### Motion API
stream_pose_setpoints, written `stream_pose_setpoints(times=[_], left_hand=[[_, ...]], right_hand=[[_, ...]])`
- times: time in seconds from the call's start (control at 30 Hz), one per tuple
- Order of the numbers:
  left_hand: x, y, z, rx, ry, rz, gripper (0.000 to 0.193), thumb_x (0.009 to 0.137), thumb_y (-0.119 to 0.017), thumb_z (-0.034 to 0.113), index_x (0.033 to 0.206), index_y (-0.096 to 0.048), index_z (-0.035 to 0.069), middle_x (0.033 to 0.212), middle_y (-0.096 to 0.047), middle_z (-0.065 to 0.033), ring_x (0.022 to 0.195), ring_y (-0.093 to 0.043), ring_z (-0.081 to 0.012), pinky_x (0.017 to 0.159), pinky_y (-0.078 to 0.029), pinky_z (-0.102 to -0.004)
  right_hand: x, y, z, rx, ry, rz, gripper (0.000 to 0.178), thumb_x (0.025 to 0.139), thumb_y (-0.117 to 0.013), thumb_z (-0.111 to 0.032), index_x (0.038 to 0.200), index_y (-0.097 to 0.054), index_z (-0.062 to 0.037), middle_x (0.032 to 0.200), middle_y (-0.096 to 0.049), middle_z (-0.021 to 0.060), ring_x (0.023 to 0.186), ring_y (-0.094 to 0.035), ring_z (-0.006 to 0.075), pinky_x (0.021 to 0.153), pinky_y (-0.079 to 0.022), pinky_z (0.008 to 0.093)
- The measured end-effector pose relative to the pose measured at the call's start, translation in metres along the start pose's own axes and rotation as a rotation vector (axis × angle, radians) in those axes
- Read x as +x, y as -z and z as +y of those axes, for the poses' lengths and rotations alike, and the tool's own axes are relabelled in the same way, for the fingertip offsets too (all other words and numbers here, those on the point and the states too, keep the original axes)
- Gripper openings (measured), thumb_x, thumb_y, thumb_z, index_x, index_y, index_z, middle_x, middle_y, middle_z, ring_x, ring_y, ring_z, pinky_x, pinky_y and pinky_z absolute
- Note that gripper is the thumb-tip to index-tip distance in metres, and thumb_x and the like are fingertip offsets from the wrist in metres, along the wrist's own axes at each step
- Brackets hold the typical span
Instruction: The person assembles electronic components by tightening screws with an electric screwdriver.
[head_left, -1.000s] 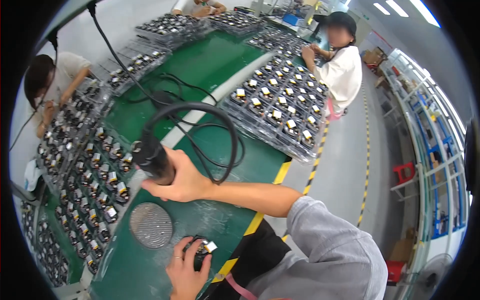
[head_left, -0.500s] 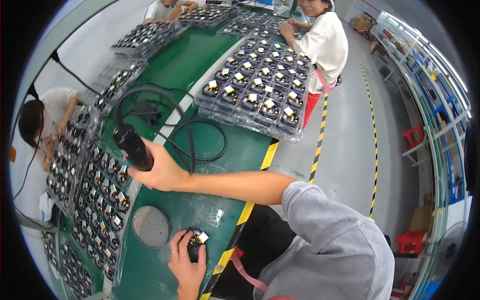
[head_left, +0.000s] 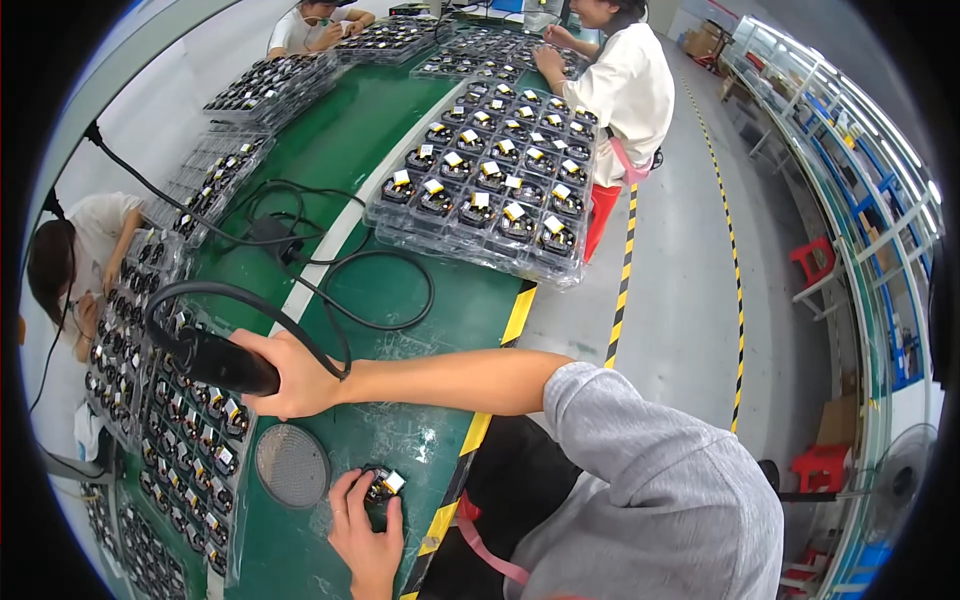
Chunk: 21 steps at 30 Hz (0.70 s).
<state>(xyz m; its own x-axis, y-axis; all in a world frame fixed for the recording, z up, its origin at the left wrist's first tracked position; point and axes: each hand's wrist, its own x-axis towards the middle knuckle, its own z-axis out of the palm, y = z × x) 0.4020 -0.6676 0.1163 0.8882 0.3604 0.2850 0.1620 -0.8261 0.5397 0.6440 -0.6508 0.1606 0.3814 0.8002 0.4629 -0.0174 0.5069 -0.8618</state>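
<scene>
My right hand (head_left: 300, 378) is wrapped around a black cylindrical corded tool (head_left: 225, 362). A thick cable loops from its far end back over my wrist. The tool is raised above the green table and lies nearly level; its working end is hidden by my hand. Lower down, my left hand (head_left: 365, 530) grips a small round black assembly (head_left: 380, 484) with a white and yellow tag, fingers on its left side and thumb near its right. Between that hand and the trays lies a grey perforated disc (head_left: 292, 466) on the table.
Clear plastic trays of similar assemblies stand on the left (head_left: 190, 470) and in a stack (head_left: 480, 200) farther back. A cable with a black adapter (head_left: 272, 232) lies across the table. Striped tape (head_left: 465, 450) marks the near edge. Other people sit around the table.
My right hand has shifted left and down relative to the table, and the tool has tipped closer to level. The left hand stays on the assembly. A person at the back has turned their head.
</scene>
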Motion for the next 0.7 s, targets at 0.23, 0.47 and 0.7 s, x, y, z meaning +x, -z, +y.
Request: stream_pose_setpoints(times=[0.23, 0.47, 0.7], left_hand=[[-0.003, 0.004, 0.005, -0.003, 0.113, -0.057, 0.047, 0.081, -0.084, 0.021, 0.123, -0.067, 0.009, 0.127, -0.064, -0.0091, 0.102, -0.07, -0.035, 0.08, -0.059, -0.0421], [-0.001, -0.003, -0.001, 0.02, -0.004, 0.035, 0.044, 0.08, -0.083, 0.011, 0.122, -0.068, 0.01, 0.126, -0.064, -0.0053, 0.066, -0.057, -0.0183, 0.059, -0.048, -0.03], [-0.001, 0.002, 0.007, 0.012, 0.059, 0.031, 0.043, 0.082, -0.083, 0.015, 0.122, -0.067, 0.01, 0.125, -0.065, -0.0076, 0.084, -0.064, -0.0267, 0.069, -0.053, -0.0361]], right_hand=[[0.005, -0.005, 0.02, -0.282, 0.278, 0.107, 0.041, 0.077, -0.076, -0.008, 0.112, -0.054, -0.002, 0.067, -0.055, 0.0107, 0.056, -0.056, 0.0282, 0.058, -0.044, 0.0365], [0.005, -0.006, 0.02, -0.34, 0.355, 0.114, 0.041, 0.077, -0.076, -0.006, 0.112, -0.055, -0.0027, 0.067, -0.055, 0.0108, 0.056, -0.057, 0.0273, 0.057, -0.044, 0.0353], [0.004, -0.005, 0.017, -0.342, 0.291, 0.119, 0.042, 0.077, -0.078, -0.007, 0.11, -0.054, -0.0017, 0.065, -0.051, 0.01, 0.055, -0.053, 0.0241, 0.056, -0.042, 0.0347]])
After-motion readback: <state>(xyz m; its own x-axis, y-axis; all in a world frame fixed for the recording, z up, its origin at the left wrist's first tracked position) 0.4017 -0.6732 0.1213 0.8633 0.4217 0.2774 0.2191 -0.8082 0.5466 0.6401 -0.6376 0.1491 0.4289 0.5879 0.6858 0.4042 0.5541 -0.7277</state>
